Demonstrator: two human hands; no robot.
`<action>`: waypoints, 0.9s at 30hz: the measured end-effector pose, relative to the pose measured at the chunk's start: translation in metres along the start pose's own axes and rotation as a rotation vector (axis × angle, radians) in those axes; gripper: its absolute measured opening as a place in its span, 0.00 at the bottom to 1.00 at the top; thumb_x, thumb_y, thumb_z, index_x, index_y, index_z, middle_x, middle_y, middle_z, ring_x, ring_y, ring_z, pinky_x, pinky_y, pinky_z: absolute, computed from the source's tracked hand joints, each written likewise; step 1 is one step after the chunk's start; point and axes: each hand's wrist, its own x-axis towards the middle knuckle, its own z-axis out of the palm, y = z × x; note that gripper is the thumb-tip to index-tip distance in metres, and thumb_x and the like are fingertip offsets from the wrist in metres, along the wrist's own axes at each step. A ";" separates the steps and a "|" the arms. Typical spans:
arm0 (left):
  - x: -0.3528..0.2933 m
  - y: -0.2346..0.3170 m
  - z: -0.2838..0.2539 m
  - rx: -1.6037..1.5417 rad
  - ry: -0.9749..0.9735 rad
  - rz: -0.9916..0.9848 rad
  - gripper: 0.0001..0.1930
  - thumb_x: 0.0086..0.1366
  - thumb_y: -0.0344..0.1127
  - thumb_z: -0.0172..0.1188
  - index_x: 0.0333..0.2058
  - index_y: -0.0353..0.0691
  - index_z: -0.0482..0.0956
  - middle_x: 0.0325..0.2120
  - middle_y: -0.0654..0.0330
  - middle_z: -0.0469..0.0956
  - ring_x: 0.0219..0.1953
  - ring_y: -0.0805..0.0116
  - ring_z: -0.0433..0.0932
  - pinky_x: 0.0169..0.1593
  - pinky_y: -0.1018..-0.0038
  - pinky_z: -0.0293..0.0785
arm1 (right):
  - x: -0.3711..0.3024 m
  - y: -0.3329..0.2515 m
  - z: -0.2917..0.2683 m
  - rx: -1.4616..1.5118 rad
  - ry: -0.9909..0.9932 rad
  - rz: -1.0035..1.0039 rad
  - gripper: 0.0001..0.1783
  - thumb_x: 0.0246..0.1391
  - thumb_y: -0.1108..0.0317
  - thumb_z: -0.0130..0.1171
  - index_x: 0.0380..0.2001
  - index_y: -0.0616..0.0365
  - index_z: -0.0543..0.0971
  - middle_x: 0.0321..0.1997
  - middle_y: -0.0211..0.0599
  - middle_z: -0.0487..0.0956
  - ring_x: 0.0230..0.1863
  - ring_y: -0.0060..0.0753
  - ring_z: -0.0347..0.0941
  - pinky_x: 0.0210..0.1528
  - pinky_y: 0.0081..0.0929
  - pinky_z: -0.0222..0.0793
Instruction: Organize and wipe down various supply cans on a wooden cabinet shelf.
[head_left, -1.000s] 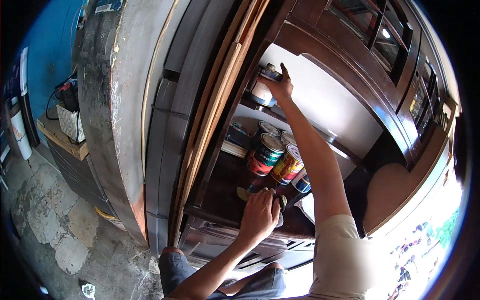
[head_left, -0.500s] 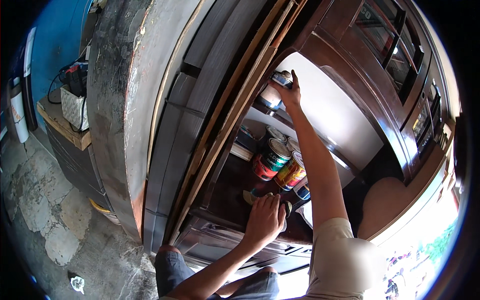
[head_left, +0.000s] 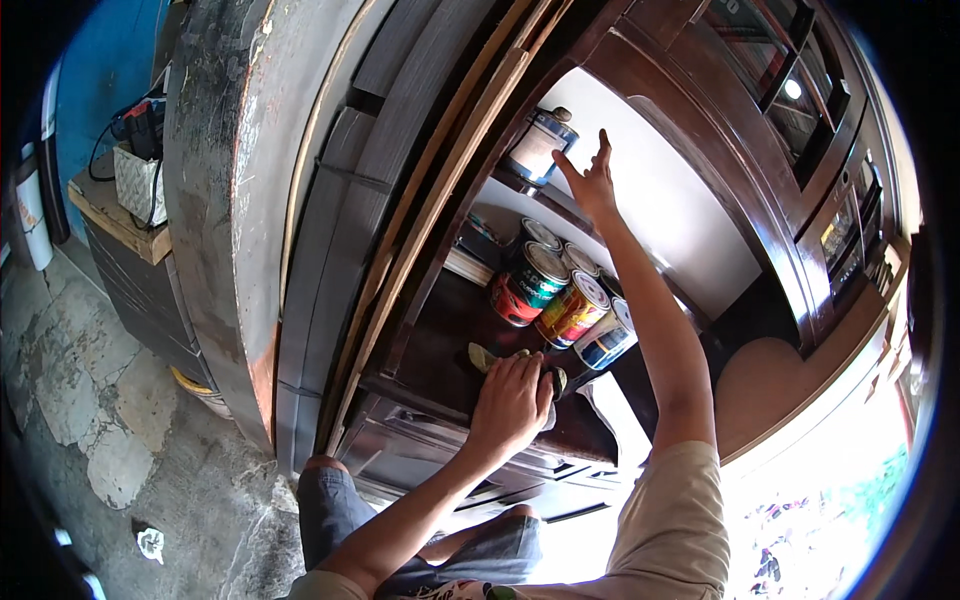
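Note:
High in the dark brown wooden cabinet, a blue can with a pale label stands on a narrow upper shelf. My right hand is just right of that can, fingers spread and holding nothing. Lower down, my left hand curls over a bunched rag on the cabinet's lower board. Yellowish-green and grey bits of the cloth stick out at both sides of the fingers. Beyond it stand a red-and-green can, a yellow-and-red can, a white-and-blue can and others behind.
Paneled cabinet doors with glass rise at the upper right. Grey boards and wooden strips lean along the cabinet's left side. Farther left, a white woven box sits on a wooden-topped stand above a cracked concrete floor.
My right hand has let go of the blue can on the upper shelf and drawn back rightward with its fingers spread. My left hand still holds the rag; the view has shifted slightly.

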 end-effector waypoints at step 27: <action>0.001 0.018 0.002 0.095 -0.044 0.054 0.31 0.72 0.52 0.59 0.62 0.30 0.72 0.58 0.42 0.75 0.67 0.39 0.67 0.72 0.52 0.60 | -0.436 0.038 -0.241 -0.097 0.037 0.468 0.07 0.61 0.67 0.70 0.35 0.61 0.88 0.62 0.40 0.80 0.60 0.42 0.77 0.59 0.39 0.76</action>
